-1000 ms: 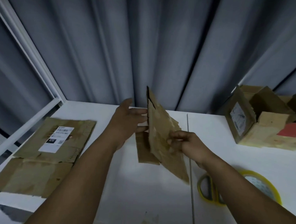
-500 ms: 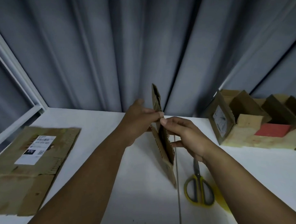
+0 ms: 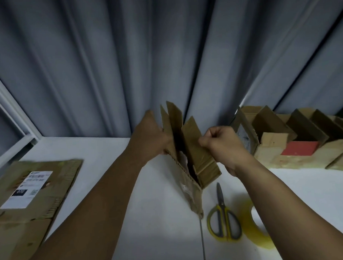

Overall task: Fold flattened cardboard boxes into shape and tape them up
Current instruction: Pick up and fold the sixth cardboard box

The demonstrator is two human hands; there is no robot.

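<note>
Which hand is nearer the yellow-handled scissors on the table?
Right. The right hand grips a flap of the cardboard box directly beyond the scissors; the left hand holds its other side, farther left.

A white label (image 3: 26, 190) is sitting on the flat cardboard (image 3: 20, 232) at left, showing "070". Its remaining print is blurring past reading.

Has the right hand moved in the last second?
Yes. The right hand pulled rightward, from left of the scissors to in line with them, opening the cardboard box.
</note>
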